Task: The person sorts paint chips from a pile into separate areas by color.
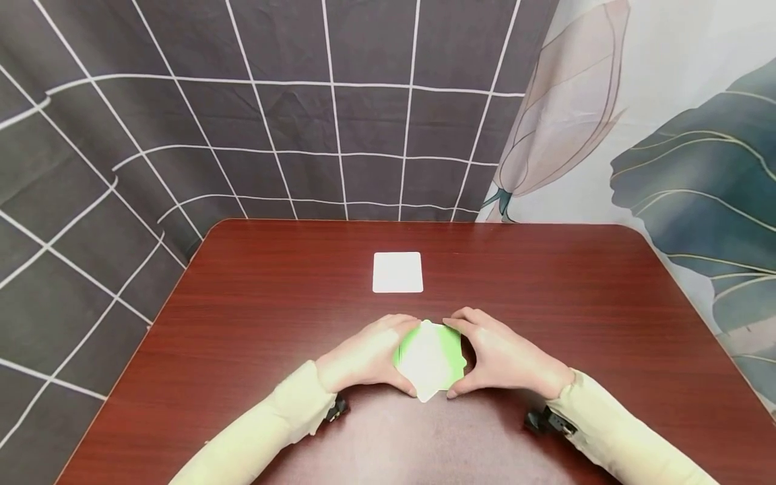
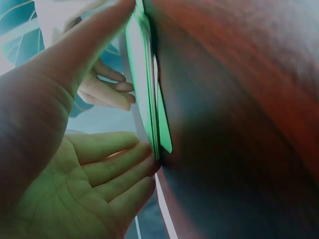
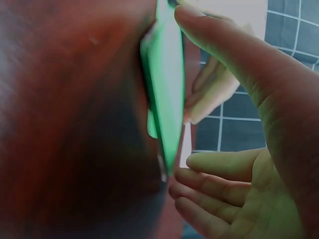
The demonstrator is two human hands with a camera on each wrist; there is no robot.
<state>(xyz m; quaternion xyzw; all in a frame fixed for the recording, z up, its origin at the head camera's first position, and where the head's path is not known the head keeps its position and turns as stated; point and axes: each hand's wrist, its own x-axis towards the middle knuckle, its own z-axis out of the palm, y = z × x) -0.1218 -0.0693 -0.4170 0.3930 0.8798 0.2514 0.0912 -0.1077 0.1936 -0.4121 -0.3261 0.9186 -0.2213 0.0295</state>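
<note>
A stack of green and white cards (image 1: 451, 353) lies low over the table between both hands, its cards turned at uneven angles so that corners jut out. The top one looks washed-out white in the head view. My left hand (image 1: 376, 353) holds the stack's left side, thumb at the near edge and fingers at the far edge. On the opposite side my right hand (image 1: 500, 353) grips it the same way. In the left wrist view the layered card edges (image 2: 149, 99) show beside the fingertips. The right wrist view shows a green face (image 3: 167, 89), partly blurred.
Beyond the hands, a white rounded card (image 1: 397, 272) lies flat on the reddish-brown wooden table (image 1: 273, 289). A dark grid-patterned curtain (image 1: 291, 121) hangs behind the table and along its left, with a leaf-patterned one (image 1: 685, 168) on the right.
</note>
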